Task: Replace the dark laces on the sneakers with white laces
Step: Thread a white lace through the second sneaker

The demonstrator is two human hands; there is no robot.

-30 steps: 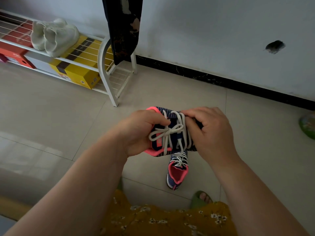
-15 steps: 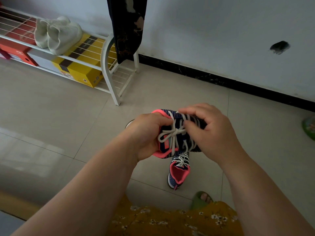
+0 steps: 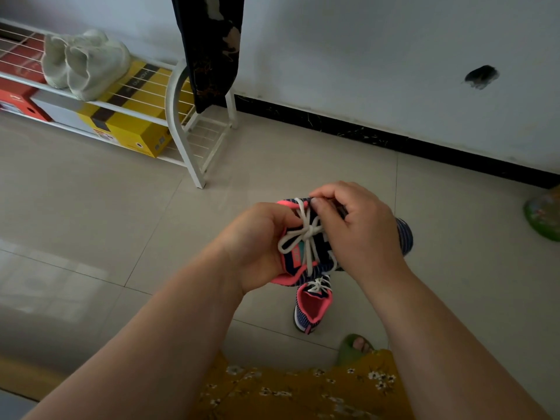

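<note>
In the head view, a striped sneaker (image 3: 306,253) with a tied white lace (image 3: 303,234) is gripped above the floor (image 3: 121,225) by the left hand (image 3: 257,247). Its lace is pinched by the right hand (image 3: 360,231). A second sneaker (image 3: 312,307) is seen standing on the floor just below.

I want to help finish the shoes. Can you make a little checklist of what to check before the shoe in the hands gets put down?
1. White lace on the held navy-and-pink striped knit sneaker tied in a bow: ok.
2. Left hand has a firm grip round the sneaker's heel end: ok.
3. Right hand pinches the lacing near the tongue; whether every eyelet is threaded: cannot tell, fingers cover it.
4. Second matching sneaker on the tiled floor has white laces: ok.
5. Any dark lace left on either sneaker: cannot tell.
6. Bare beige floor tile free beside the second sneaker for setting the pair together: ok.
</note>
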